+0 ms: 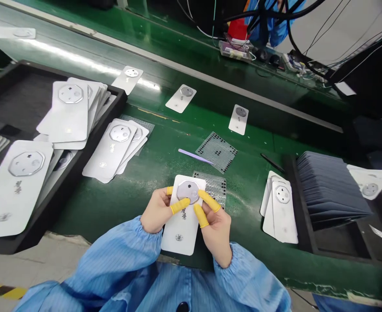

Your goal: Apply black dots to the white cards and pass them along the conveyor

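A white phone back cover (178, 237) with an octagonal silver camera area is held up in front of me, tilted slightly. My left hand (160, 209) grips its left edge, with the yellow-cotted thumb lying on the camera area. On the right side, my right hand (215, 221) holds the cover, its yellow-cotted fingertips at the edge of the octagon. Partly behind the cover lies a clear textured sheet (219, 190) with small black pieces. Another such sheet (217, 151) lies farther off, and lilac tweezers (195, 156) touch its left side.
Stacked covers (109, 149) lie at the left, beside a black tray (12, 95) with more covers. To the right are another stack (280, 208), a black stick-like tool (272, 163) and a black box (303, 225) of dark sheets (334, 186). Single covers (181, 99) lie along the back.
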Demonstrator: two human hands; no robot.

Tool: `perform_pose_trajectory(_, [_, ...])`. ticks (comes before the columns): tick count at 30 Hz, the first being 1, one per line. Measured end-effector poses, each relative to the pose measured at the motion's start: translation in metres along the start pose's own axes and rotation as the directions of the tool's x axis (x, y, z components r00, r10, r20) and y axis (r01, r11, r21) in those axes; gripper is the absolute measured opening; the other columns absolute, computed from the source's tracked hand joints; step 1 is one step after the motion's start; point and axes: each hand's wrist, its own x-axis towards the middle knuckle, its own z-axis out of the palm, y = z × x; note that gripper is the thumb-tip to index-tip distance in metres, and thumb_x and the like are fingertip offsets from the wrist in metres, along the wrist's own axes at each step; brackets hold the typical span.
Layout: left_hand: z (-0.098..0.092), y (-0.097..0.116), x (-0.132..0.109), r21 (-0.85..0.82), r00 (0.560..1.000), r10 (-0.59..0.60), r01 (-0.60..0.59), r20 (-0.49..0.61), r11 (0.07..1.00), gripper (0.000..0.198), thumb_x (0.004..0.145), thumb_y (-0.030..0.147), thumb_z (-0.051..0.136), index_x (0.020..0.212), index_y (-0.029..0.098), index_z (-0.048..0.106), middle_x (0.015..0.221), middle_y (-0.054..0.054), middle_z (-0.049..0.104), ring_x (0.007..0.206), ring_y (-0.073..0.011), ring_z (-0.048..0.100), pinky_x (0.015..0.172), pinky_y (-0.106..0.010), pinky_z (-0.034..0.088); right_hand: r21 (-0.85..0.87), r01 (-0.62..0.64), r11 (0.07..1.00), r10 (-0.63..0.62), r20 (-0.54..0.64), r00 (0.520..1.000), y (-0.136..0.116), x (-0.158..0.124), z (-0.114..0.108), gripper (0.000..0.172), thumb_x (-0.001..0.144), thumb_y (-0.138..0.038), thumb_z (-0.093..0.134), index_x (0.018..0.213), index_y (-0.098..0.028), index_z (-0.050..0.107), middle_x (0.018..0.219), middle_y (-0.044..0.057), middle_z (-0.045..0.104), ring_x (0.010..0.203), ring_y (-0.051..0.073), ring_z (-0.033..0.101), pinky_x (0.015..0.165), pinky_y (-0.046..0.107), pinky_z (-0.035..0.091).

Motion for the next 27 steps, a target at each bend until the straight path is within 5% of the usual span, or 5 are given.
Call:
perform_pose_trajectory(9, [-0.007, -0.02, 0.016, 0.068, 0.995, 0.098, -0.096, -0.021, 0.993, 0.043, 0.043, 0.026, 0.094, 0.074, 0.009, 0.069, 0.062, -0.003, 0.071, 0.054, -0.0158, 0.066, 0.054, -0.026, 0.055, -0.032, 0.044, 0.999, -0.045, -0.034, 0.998, 0.026, 0.003, 0.0, 0.042, 0.081, -0.038, 0.067, 0.118, -0.018, 0.064, 0.107, 0.011, 0.074, 0.097, 0.023, 0.072, 0.082, 0.037, 0.062])
perform_pose_trajectory(14, [-0.004, -0.02, 0.026, 0.154, 0.995, 0.097, -0.101, 0.036, 0.983, 0.023, 0.083, 0.028, 0.071, 0.098, 0.011, 0.065, 0.088, -0.004, 0.069, 0.071, -0.0145, 0.066, 0.066, -0.031, 0.057, -0.106, 0.124, 0.987, -0.126, -0.011, 0.992, 0.033, 0.011, -0.004, 0.042, 0.081, -0.038, 0.066, 0.117, -0.016, 0.063, 0.107, 0.013, 0.073, 0.095, 0.023, 0.073, 0.083, 0.039, 0.061])
perform_pose_trajectory(17, [0.0, -0.015, 0.028, 0.216, 0.99, 0.122, -0.136, 0.076, 0.967, 0.027, 0.092, 0.031, 0.058, 0.114, 0.014, 0.06, 0.11, -0.008, 0.064, 0.09, -0.0187, 0.065, 0.076, -0.037, 0.057, -0.162, 0.197, 0.967, -0.195, 0.031, 0.98, 0.035, 0.017, -0.001, 0.045, 0.086, -0.039, 0.06, 0.123, -0.015, 0.059, 0.11, 0.014, 0.072, 0.096, 0.023, 0.072, 0.086, 0.04, 0.06])
perform_pose_trajectory(23, [-0.036, 0.025, 0.025, 0.415, 0.955, 0.295, -0.262, -0.015, 0.871, 0.032, 0.091, 0.031, 0.059, 0.119, 0.015, 0.057, 0.117, -0.009, 0.062, 0.097, -0.0215, 0.064, 0.082, -0.041, 0.055, -0.357, 0.342, 0.869, -0.331, 0.092, 0.939, 0.036, 0.026, -0.013, 0.044, 0.086, -0.04, 0.059, 0.123, -0.015, 0.06, 0.134, 0.018, 0.058, 0.126, 0.026, 0.055, 0.106, 0.05, 0.044])
perform_pose_trajectory(27, [-0.078, 0.078, 0.026, 0.598, 0.861, 0.478, -0.293, -0.175, 0.746, 0.035, 0.091, 0.032, 0.059, 0.122, 0.016, 0.056, 0.122, -0.01, 0.06, 0.102, -0.0231, 0.062, 0.084, -0.044, 0.054, -0.529, 0.373, 0.762, -0.362, 0.13, 0.923, 0.04, 0.025, -0.039, 0.039, 0.078, -0.041, 0.069, 0.109, -0.017, 0.069, 0.143, 0.017, 0.048, 0.14, 0.032, 0.035, 0.114, 0.06, 0.026])
